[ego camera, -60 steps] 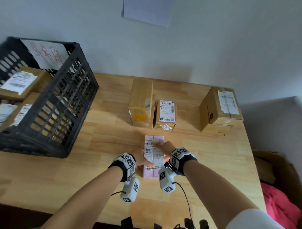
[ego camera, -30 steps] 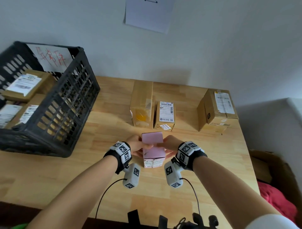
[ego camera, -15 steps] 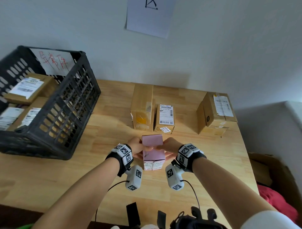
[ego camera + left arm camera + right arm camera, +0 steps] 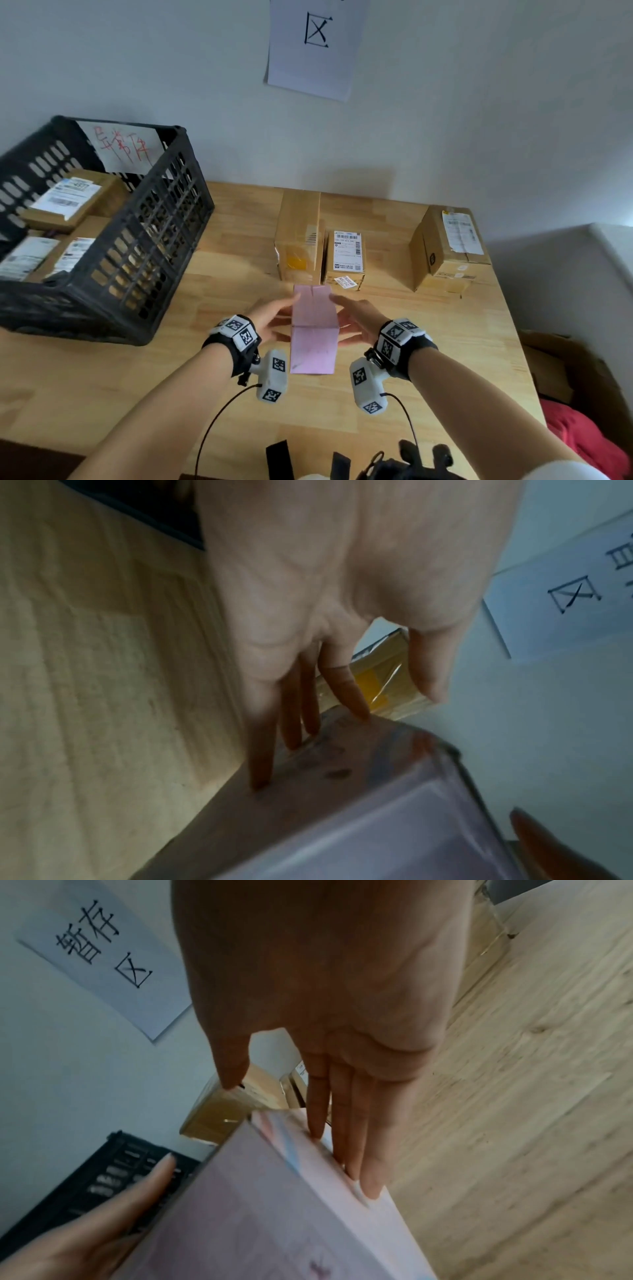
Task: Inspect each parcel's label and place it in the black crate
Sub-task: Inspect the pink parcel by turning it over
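**Turning the pink parcel to find its label**

Pale wooden planks make up the table (image 4: 212, 377), set against a grey wall with a paper sign (image 4: 313, 48) taped to it. Between our palms the pink parcel (image 4: 313, 329) hangs lifted off the table, our left hand (image 4: 274, 317) and right hand (image 4: 356, 320) each pressing a side face with straight, spread fingers (image 4: 342, 1123), so the grip is a flat-handed squeeze, not a curl. No label shows on the faces turned to us; we judge it sits underneath or away, so we should roll the parcel gently, keeping even pressure. Its card looks smooth and matte, with crisp edges, likely slippery under flat palms. Left of the grip stands the black crate (image 4: 137, 260), a rigid lattice already holding labelled cartons. Beyond the grip wait three brown cardboard parcels (image 4: 346, 255).
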`<state>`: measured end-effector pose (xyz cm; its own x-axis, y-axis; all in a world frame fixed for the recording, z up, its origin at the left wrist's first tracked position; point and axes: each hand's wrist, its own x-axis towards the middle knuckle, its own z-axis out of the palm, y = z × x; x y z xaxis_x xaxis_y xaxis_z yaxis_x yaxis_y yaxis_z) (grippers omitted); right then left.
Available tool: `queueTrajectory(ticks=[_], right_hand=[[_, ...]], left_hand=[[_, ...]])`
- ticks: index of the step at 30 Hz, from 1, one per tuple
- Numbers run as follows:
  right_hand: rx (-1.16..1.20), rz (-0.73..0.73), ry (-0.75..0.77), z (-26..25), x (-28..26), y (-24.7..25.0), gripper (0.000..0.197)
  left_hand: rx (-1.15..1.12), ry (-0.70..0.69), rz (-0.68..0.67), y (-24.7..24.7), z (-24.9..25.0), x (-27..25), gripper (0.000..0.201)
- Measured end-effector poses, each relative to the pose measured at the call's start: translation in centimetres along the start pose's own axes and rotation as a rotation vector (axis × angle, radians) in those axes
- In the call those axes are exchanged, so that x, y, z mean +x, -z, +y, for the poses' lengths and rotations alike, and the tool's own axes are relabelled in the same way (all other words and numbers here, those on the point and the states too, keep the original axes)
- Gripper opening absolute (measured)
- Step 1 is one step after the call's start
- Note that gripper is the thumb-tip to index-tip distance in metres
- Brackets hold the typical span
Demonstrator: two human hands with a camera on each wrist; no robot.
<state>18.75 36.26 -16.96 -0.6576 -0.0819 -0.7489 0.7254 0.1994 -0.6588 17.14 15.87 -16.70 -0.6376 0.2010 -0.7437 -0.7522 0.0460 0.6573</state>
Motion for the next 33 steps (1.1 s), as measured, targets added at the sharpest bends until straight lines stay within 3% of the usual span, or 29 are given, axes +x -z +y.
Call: queueTrajectory(ticks=[2, 6, 11, 23, 33], right_hand=[[-0.087, -0.019, -0.039, 0.8, 0.3, -0.4, 0.058], [-0.166, 0.002, -0.075, 1.7, 0.9, -1.2, 0.050], [-0.326, 0.051, -0.042, 2.0, 2.5, -2.0, 0.044], [-0.758, 0.041, 0.022, 1.6, 4.1, -2.2, 0.044], [-0.812, -0.071, -0.058, -0.1, 6.0, -1.9, 0.053]], left_hand=[[0.080, 0.021, 0.031, 0.1, -1.1, 0.0, 0.024], [0.158, 0.051, -0.008, 0.3, -2.6, 0.4, 0.040], [0.163, 0.054, -0.011, -0.5, -3.1, 1.4, 0.033], [0.555, 0.045, 0.074, -0.6, -3.8, 3.7, 0.036], [0.645, 0.101, 0.050, -0.4, -3.0, 4.9, 0.050]])
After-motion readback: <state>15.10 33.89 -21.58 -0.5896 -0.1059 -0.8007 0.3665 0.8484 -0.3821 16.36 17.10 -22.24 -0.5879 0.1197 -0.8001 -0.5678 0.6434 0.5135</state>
